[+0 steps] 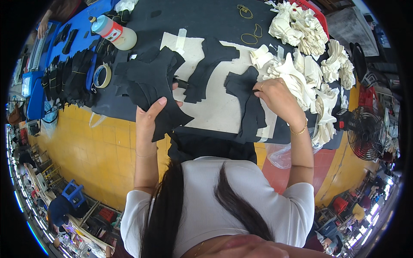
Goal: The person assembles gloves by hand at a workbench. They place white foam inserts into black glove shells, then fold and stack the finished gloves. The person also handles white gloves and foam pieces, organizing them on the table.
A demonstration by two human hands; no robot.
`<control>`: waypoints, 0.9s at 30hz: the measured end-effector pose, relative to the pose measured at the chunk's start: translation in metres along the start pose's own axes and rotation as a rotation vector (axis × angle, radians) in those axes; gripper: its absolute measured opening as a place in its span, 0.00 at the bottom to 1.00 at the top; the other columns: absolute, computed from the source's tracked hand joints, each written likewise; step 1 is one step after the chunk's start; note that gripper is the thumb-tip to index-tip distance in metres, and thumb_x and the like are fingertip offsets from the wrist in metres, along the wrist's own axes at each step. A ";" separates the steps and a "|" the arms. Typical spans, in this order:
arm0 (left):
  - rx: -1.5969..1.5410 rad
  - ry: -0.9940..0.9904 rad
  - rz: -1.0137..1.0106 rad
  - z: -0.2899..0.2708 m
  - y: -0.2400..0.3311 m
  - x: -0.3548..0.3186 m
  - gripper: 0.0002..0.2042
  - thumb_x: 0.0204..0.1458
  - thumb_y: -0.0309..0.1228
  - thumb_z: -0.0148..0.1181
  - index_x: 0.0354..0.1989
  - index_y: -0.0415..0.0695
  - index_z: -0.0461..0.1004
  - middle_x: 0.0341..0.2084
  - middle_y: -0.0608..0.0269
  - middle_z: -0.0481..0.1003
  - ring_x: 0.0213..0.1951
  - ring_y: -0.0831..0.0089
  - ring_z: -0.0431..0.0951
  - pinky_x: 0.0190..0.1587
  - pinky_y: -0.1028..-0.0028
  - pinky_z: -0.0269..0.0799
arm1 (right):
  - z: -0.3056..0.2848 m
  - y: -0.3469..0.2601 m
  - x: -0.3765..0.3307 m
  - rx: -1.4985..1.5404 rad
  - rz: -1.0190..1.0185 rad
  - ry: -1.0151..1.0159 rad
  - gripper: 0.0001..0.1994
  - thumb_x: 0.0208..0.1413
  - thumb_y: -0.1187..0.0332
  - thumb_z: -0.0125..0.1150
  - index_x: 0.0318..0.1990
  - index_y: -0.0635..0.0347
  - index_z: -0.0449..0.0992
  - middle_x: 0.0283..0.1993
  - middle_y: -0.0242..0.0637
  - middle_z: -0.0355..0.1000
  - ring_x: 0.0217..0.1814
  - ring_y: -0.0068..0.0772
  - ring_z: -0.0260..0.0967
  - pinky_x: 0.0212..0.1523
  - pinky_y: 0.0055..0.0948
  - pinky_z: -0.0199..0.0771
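Observation:
My left hand [150, 114] grips a fanned stack of black cut fabric pieces [148, 75], thumb on top and fingers underneath. A slim dark pointed thing shows beside those fingers; its kind is unclear. With bent fingers, my right hand [275, 95] pinches the right edge of a black fabric piece [243, 90], which hangs partly over the table's front edge. Between my hands another black piece [206, 64] lies on a cream sheet [223, 105] taped to the dark table. Bundles of cream fabric pieces [290, 77] are heaped just right of my right hand.
A squeeze bottle [122, 38] and a tape roll [102, 76] stand at the left, near tied black fabric bundles [73, 79]. Yellow rubber bands [251, 35] lie at the back. A black fan [366, 133] is at the right. Another person's hand [43, 28] appears far left.

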State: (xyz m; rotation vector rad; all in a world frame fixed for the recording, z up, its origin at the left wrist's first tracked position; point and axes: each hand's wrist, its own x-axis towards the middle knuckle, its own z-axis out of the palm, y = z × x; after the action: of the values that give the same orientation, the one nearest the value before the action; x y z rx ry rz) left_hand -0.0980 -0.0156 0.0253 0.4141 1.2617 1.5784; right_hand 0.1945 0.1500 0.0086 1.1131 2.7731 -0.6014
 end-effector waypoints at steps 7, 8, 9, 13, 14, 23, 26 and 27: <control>0.004 -0.017 -0.018 0.000 -0.001 0.000 0.25 0.50 0.23 0.62 0.59 0.32 0.66 0.49 0.41 0.77 0.36 0.60 0.83 0.39 0.67 0.82 | -0.006 -0.006 -0.019 -0.294 -0.312 0.239 0.08 0.58 0.66 0.61 0.40 0.58 0.79 0.46 0.40 0.78 0.55 0.43 0.72 0.58 0.57 0.61; 0.003 -0.024 -0.017 0.000 -0.001 0.000 0.25 0.51 0.24 0.62 0.59 0.32 0.66 0.49 0.41 0.77 0.35 0.60 0.83 0.39 0.67 0.82 | -0.018 -0.007 -0.023 -0.273 -0.325 0.175 0.07 0.58 0.66 0.60 0.40 0.58 0.79 0.46 0.40 0.78 0.54 0.44 0.73 0.56 0.54 0.63; 0.004 -0.022 -0.012 -0.001 -0.001 0.000 0.25 0.51 0.23 0.61 0.59 0.32 0.66 0.49 0.40 0.76 0.35 0.60 0.83 0.39 0.67 0.82 | -0.031 -0.009 -0.027 -0.095 -0.286 0.047 0.07 0.59 0.66 0.60 0.40 0.58 0.78 0.45 0.40 0.78 0.53 0.45 0.73 0.55 0.52 0.65; 0.007 -0.018 0.009 -0.003 0.000 0.002 0.26 0.50 0.23 0.61 0.60 0.32 0.65 0.50 0.40 0.76 0.35 0.60 0.83 0.39 0.67 0.82 | -0.089 -0.009 -0.062 0.357 -0.249 -0.454 0.06 0.61 0.67 0.58 0.41 0.57 0.77 0.41 0.39 0.78 0.42 0.49 0.76 0.41 0.40 0.74; 0.013 -0.002 0.001 -0.003 0.000 0.002 0.26 0.50 0.23 0.61 0.60 0.32 0.65 0.50 0.40 0.76 0.35 0.60 0.83 0.39 0.67 0.82 | -0.096 -0.008 -0.066 0.371 -0.289 -0.547 0.06 0.61 0.67 0.57 0.42 0.57 0.76 0.39 0.39 0.77 0.38 0.49 0.77 0.36 0.37 0.76; -0.123 0.000 0.022 -0.007 0.009 -0.003 0.26 0.51 0.25 0.56 0.61 0.33 0.64 0.50 0.40 0.75 0.36 0.59 0.83 0.40 0.66 0.83 | -0.099 -0.029 -0.002 0.615 -0.585 -0.057 0.08 0.57 0.64 0.65 0.38 0.58 0.81 0.31 0.35 0.77 0.32 0.35 0.76 0.33 0.30 0.75; -0.068 0.023 0.031 -0.011 0.012 -0.009 0.25 0.52 0.24 0.57 0.60 0.32 0.65 0.49 0.41 0.76 0.37 0.58 0.83 0.41 0.65 0.83 | -0.070 -0.043 0.077 0.517 -0.324 0.113 0.13 0.58 0.60 0.63 0.43 0.60 0.79 0.27 0.38 0.74 0.27 0.34 0.70 0.32 0.30 0.69; -0.052 -0.012 0.029 -0.013 0.013 -0.011 0.24 0.52 0.23 0.57 0.60 0.32 0.65 0.48 0.41 0.77 0.37 0.58 0.83 0.41 0.65 0.83 | -0.057 -0.051 0.102 0.460 -0.221 0.157 0.14 0.57 0.62 0.64 0.45 0.60 0.79 0.30 0.38 0.76 0.29 0.36 0.72 0.33 0.29 0.70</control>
State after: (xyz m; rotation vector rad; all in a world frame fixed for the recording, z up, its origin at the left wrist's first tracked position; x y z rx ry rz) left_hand -0.1098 -0.0303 0.0345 0.4093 1.2078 1.6277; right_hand 0.0892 0.2049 0.0542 0.9558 3.0036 -1.2806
